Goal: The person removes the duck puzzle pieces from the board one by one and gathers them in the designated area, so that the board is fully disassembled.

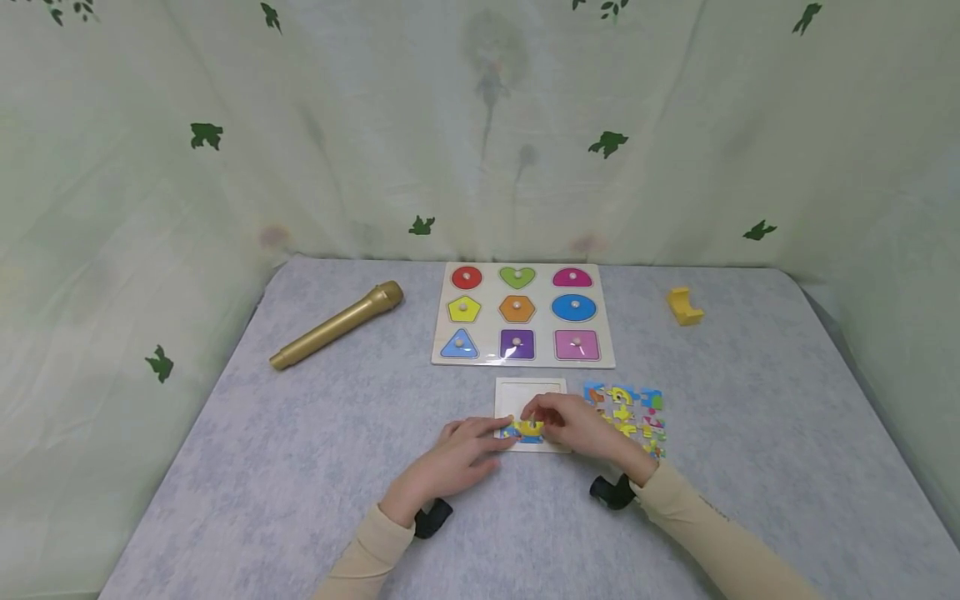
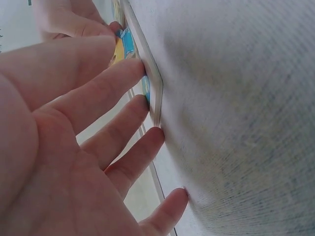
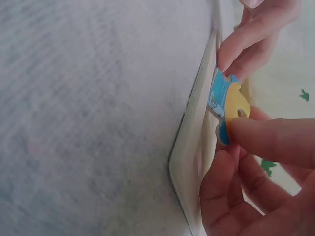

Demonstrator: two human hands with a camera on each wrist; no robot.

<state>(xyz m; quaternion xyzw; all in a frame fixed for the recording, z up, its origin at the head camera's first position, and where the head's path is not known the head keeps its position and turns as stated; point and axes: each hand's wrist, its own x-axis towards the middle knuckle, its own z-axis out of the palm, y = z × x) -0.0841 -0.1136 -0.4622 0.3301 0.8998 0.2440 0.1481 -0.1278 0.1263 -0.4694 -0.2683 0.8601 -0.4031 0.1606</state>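
A small white puzzle frame point(image 1: 517, 390) lies on the table, with blue and yellow pieces along its near left part. My right hand point(image 1: 573, 423) pinches a blue-and-yellow puzzle piece point(image 3: 227, 101) between thumb and fingers; in the right wrist view the piece stands tilted above the frame's near edge. My left hand point(image 1: 461, 454) rests at the frame's left side, its fingers extended and fingertips touching the rim and a piece in the corner. To the right of the frame lie several loose puzzle pieces point(image 1: 622, 400), partly hidden by the right hand and forearm.
Behind the frame lies a wooden shape board point(image 1: 487, 325) with coloured knobbed shapes. A gold toy microphone point(image 1: 337, 325) lies at the back left, and a yellow curved block point(image 1: 684, 307) at the back right. Pale curtains point(image 1: 360, 125) hang around the table.
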